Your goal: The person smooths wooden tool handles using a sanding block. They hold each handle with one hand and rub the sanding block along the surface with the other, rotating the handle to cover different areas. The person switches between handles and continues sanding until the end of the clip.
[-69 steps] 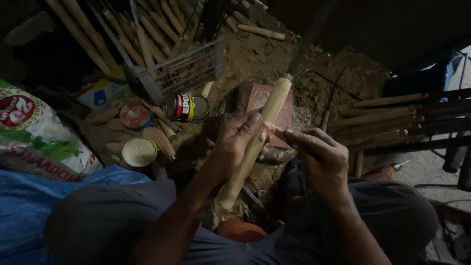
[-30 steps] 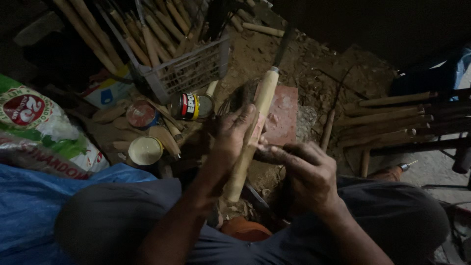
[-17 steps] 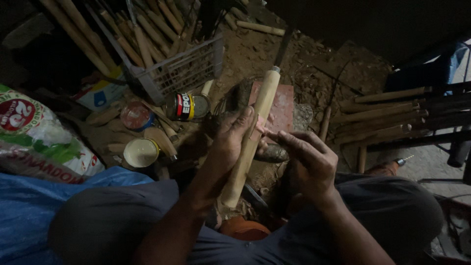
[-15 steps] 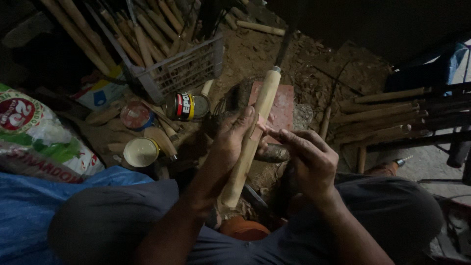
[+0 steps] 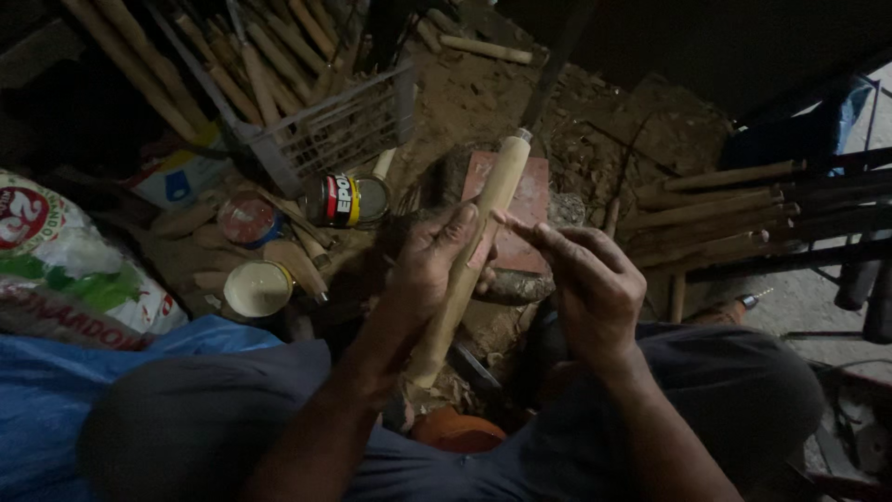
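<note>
Two bare hands work on one pale wooden handle (image 5: 469, 251), a long round stick that slants from the person's lap up and away toward a red brick (image 5: 531, 200) on the dirt floor. A dark metal blade or tang (image 5: 555, 67) runs on from the handle's far end into the shadow above; its exact form cannot be made out.

The left hand (image 5: 429, 270) wraps the handle at mid-length, fingers curled closed around it from the left and thumb laid along the shaft. The right hand (image 5: 578, 279) sits just beside the handle on its right side; its fingers are loosely bent and narrow, with the fingertips (image 5: 506, 221) touching the wood just above the left hand's grip. Whether the right hand pinches anything small cannot be told in this light.

The lower end of the handle rests near an orange rounded object (image 5: 460, 432) between the person's knees, which are covered by dark trousers.

To the left of the hands, on the ground: a dark tin lying on its side (image 5: 344, 198), a red-lidded tin (image 5: 246, 218) and a cream-lidded tin (image 5: 256, 288). Behind them stands a grey plastic crate (image 5: 339, 130) filled with similar wooden sticks. A printed sack (image 5: 74, 270) lies at far left, touching a blue tarpaulin (image 5: 56, 400). More finished sticks (image 5: 725, 200) are stacked at right, well apart from the hands.
</note>
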The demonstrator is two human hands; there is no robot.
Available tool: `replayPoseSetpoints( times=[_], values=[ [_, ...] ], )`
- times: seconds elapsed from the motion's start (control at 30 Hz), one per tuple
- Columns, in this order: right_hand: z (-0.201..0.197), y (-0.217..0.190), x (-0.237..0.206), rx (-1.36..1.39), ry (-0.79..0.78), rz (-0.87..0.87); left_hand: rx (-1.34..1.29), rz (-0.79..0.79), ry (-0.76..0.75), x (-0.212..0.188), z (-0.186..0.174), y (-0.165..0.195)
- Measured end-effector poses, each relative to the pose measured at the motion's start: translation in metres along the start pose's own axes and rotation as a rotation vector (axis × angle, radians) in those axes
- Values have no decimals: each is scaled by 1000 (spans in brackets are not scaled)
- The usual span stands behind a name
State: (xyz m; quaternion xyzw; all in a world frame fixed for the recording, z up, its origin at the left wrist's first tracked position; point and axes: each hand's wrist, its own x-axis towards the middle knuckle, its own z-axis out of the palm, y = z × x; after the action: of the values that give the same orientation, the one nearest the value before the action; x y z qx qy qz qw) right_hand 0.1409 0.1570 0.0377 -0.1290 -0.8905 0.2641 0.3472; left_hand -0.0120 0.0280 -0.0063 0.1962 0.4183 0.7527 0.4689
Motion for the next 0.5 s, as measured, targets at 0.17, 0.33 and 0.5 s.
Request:
replayPoseSetpoints(
  times=[0.17, 0.33, 0.5],
  values=[
    [-3, -1, 1, -219, 81, -91, -41, -53, -35, 5, -1, -6],
    [-3, -4, -5, -224, -5, -105, -83, -21, -8, 8, -1, -11],
    [4, 0, -8, -221, -35, -139, 68, 17, 2, 6, -3, -7]
  ],
)
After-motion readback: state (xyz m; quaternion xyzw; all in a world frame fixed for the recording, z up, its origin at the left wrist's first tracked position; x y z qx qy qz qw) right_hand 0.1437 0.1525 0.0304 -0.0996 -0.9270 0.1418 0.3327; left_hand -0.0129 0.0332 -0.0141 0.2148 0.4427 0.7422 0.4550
